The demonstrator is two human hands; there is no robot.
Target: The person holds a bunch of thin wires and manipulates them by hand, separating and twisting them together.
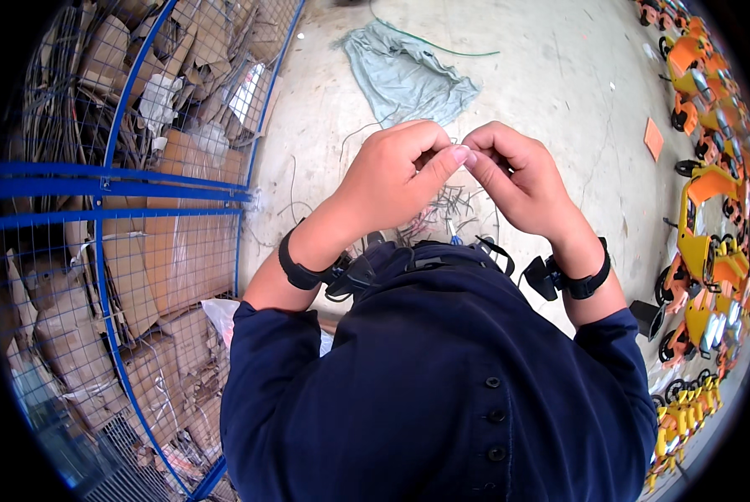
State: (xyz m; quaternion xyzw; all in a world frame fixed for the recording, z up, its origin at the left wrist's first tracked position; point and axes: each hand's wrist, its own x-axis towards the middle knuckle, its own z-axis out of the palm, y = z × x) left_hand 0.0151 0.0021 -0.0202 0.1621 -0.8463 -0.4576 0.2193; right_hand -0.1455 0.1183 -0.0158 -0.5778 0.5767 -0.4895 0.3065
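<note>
My left hand (400, 167) and my right hand (519, 176) meet in front of me, thumb tips and fingertips almost touching. Both are closed in a pinch. Whatever lies between the fingers is too small or too hidden to name. Beyond and below the hands, a loose scatter of thin dark wire pieces (454, 202) lies on the floor, partly covered by my hands. One thin dark strand (344, 144) curves over the floor close to my left hand.
A blue wire-mesh cage (111, 181) packed with flattened cardboard (195, 259) stands at the left. Ahead lies a grey-green cloth or sack (404, 75) beside a green cord (467, 53). Rows of orange and yellow wheeled toys (710, 184) line the right, near an orange flat piece (653, 139).
</note>
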